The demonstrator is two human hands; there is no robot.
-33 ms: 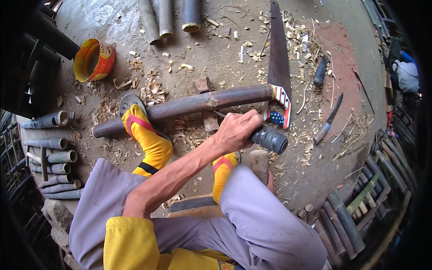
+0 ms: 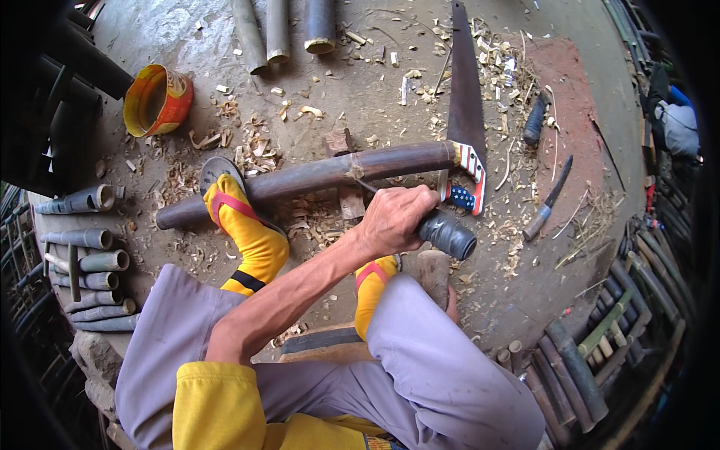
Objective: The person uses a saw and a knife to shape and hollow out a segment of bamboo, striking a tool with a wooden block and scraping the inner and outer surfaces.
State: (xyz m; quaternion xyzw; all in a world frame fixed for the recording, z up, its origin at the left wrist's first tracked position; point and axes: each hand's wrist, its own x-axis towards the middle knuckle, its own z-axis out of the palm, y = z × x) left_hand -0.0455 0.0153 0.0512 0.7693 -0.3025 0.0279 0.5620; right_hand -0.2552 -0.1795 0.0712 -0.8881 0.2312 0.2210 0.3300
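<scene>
My left hand is closed round a chisel whose thick handle is wrapped in black tape. Its thin metal shank reaches a dark bamboo pole, meeting it near a node. Under the pole's middle lies a wooden block. My left foot, in a yellow sock and sandal, rests on the pole's left part. Beside my right knee a blunt wooden mallet sticks up. Only a sliver of my right hand shows against it, the rest being hidden behind the knee.
A handsaw lies beyond the pole's right end. Farther right are a knife and a dark taped handle. An orange-yellow tub stands far left. Cut bamboo tubes lie left. Shavings litter the floor.
The chisel's handle end has dipped very slightly toward me. The mallet has shifted slightly to the right. The pole and my foot stay where they were.
</scene>
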